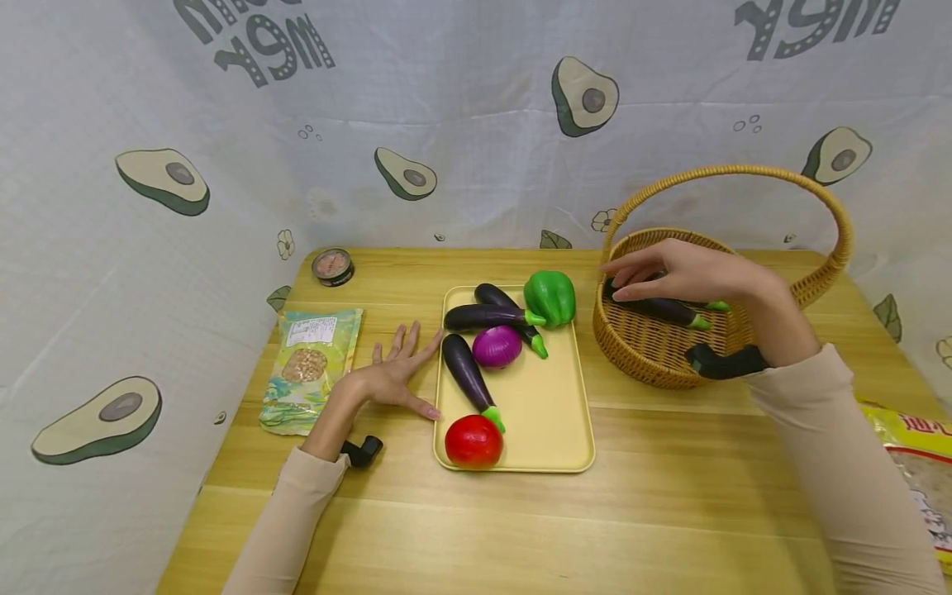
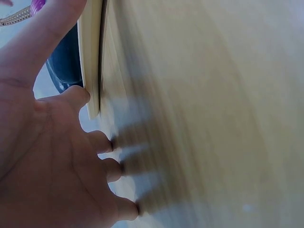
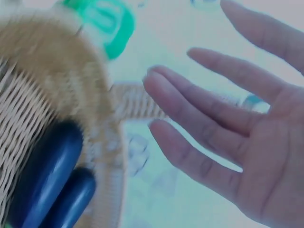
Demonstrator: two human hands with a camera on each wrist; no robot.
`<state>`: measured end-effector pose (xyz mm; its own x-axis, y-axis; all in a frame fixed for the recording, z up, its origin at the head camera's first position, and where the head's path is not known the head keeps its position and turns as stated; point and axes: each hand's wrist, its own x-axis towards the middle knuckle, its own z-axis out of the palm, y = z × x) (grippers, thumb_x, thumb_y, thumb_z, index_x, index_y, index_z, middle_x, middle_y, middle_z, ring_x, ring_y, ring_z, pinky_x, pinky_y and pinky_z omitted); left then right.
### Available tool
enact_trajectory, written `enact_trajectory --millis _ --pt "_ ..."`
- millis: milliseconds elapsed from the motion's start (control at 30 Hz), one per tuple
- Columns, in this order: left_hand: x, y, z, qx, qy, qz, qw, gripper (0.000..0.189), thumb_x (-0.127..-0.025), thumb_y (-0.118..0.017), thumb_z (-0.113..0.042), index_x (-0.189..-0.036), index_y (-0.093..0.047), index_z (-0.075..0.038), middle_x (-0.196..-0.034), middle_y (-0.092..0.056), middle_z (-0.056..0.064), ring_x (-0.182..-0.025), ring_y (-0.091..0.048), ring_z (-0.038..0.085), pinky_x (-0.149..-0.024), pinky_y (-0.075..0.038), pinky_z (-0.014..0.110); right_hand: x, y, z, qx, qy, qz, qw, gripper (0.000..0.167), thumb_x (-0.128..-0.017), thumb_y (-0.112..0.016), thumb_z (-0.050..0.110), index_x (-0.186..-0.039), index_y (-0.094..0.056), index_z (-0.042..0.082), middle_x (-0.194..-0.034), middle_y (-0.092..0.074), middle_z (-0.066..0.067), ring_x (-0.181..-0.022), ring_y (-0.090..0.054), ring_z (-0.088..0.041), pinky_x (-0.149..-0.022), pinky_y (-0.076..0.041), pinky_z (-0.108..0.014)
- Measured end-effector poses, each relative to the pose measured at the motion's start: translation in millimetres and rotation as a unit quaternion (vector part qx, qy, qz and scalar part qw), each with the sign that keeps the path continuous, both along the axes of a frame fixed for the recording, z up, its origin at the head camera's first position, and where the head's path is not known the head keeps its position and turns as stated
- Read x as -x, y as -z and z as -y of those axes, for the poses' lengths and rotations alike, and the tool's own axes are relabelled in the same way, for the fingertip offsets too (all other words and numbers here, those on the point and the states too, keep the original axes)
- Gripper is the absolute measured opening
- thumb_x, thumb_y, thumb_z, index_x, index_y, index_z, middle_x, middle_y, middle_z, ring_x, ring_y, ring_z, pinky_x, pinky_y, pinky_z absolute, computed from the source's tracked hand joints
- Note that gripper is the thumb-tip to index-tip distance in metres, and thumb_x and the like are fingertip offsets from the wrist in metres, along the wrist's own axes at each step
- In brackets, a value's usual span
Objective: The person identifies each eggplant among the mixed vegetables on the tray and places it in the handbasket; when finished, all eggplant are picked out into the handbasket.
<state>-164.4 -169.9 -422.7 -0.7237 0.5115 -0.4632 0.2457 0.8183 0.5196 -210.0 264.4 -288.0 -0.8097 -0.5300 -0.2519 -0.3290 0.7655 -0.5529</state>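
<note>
My left hand [image 1: 388, 376] is spread beside the cream tray [image 1: 546, 405]. Its fingertips rest on the table, with index finger and thumb right at the tray's left rim. On the tray lie three eggplants [image 1: 467, 372], a purple onion [image 1: 497, 347], a green bell pepper [image 1: 550, 297] and a red tomato [image 1: 473, 442]. Over the wicker basket [image 1: 613, 343], my right hand [image 1: 684, 268] hovers with loose fingers and holds nothing. Two dark eggplants [image 3: 47, 171] lie side by side in the basket, partly covered by this hand in the head view.
A tall arched handle [image 1: 725, 171] rises over the basket. At the left lie a bag of beans or nuts [image 1: 307, 372] and a small round can [image 1: 332, 266]. Another food package [image 1: 918, 479] lies at the right edge. A printed avocado cloth [image 1: 491, 124] hangs behind the table.
</note>
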Motion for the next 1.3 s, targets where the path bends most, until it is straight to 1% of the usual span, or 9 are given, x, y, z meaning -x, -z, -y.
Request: enact_trajectory --millis 100,200,300,400,500,633,867,1067,1300 --pt "-0.4 0.5 0.9 0.002 0.000 0.001 1.0000 0.131 -0.080 -0.085 -0.053 -0.167 0.009 -0.027 -0.167 0.032 0.020 -0.154 0.033 0.042 -0.118 0.019 0.075 -5.3 -7.9 20.7 0.010 -0.037 -0.006 0.9993 0.044 -0.101 -0.069 0.027 -0.142 -0.064 0.012 -0.125 -0.073 -0.005 -0.110 -0.068 -0.018 -0.087 -0.055 -0.025" --pt "-0.5 1.1 1.4 0.002 0.001 0.001 1.0000 0.131 -0.080 -0.085 -0.053 -0.167 0.009 -0.027 -0.167 0.033 0.020 -0.154 0.034 0.041 -0.118 0.020 0.075 -6.1 -9.4 42.7 0.027 -0.053 -0.012 0.9982 0.048 -0.100 -0.070 0.029 -0.145 -0.061 0.016 -0.133 -0.070 -0.008 -0.120 -0.066 -0.023 -0.098 -0.056 -0.039" --pt "-0.1 1.8 1.7 0.003 0.001 0.002 1.0000 0.130 -0.081 -0.085 -0.053 -0.167 0.009 -0.028 -0.167 0.033 0.019 -0.154 0.035 0.040 -0.118 0.021 0.074 -0.7 -3.9 64.3 0.047 -0.063 -0.016 0.9968 0.052 -0.100 -0.070 0.029 -0.149 -0.057 0.018 -0.144 -0.064 -0.011 -0.130 -0.060 -0.031 -0.106 -0.051 -0.054" --pt "0.1 1.8 1.2 0.001 0.001 0.003 1.0000 0.130 -0.081 -0.085 -0.053 -0.167 0.009 -0.028 -0.167 0.033 0.019 -0.154 0.035 0.040 -0.118 0.021 0.073 8.2 8.3 84.1 0.063 -0.075 -0.017 0.9950 0.056 -0.100 -0.070 0.028 -0.153 -0.053 0.016 -0.152 -0.057 -0.013 -0.135 -0.056 -0.037 -0.111 -0.046 -0.060" --pt "0.1 1.5 0.9 0.000 0.001 0.002 1.0000 0.130 -0.080 -0.085 -0.052 -0.167 0.009 -0.027 -0.167 0.032 0.020 -0.154 0.034 0.040 -0.118 0.020 0.074 17.4 23.5 102.9 0.078 -0.088 -0.016 0.9929 0.058 -0.100 -0.071 0.026 -0.153 -0.052 0.012 -0.157 -0.051 -0.016 -0.136 -0.056 -0.038 -0.112 -0.045 -0.060" --pt "0.5 0.9 0.9 0.001 0.000 0.001 1.0000 0.130 -0.080 -0.085 -0.053 -0.167 0.009 -0.027 -0.168 0.031 0.020 -0.154 0.033 0.041 -0.118 0.019 0.075 26.7 42.7 124.8 0.093 -0.107 -0.022 0.9897 0.057 -0.098 -0.072 0.022 -0.151 -0.054 0.009 -0.156 -0.052 -0.019 -0.138 -0.054 -0.038 -0.111 -0.047 -0.060" --pt "1.2 0.4 1.0 0.000 0.001 0.005 1.0000 0.129 -0.081 -0.084 -0.054 -0.167 0.010 -0.027 -0.168 0.032 0.019 -0.154 0.034 0.041 -0.118 0.020 0.074 33.9 67.0 149.2 0.111 -0.129 -0.028 0.9850 0.054 -0.097 -0.073 0.014 -0.148 -0.057 0.006 -0.150 -0.056 -0.022 -0.140 -0.051 -0.042 -0.115 -0.043 -0.059" --pt "0.8 0.9 1.8 0.004 0.005 0.005 1.0000 0.129 -0.082 -0.084 -0.053 -0.167 0.010 -0.027 -0.167 0.033 0.019 -0.154 0.036 0.040 -0.118 0.020 0.074 37.7 80.6 158.3 0.109 -0.136 -0.016 0.9846 0.051 -0.098 -0.071 0.010 -0.146 -0.058 0.002 -0.147 -0.056 -0.024 -0.138 -0.052 -0.044 -0.116 -0.043 -0.058" --pt "0.5 0.3 1.5 0.006 0.005 0.003 1.0000 0.130 -0.081 -0.085 -0.052 -0.167 0.010 -0.027 -0.167 0.033 0.019 -0.154 0.035 0.040 -0.118 0.020 0.074 40.0 86.6 164.4 0.102 -0.135 -0.022 0.9853 0.045 -0.095 -0.073 0.007 -0.140 -0.064 0.002 -0.144 -0.059 -0.026 -0.135 -0.055 -0.042 -0.114 -0.045 -0.056"
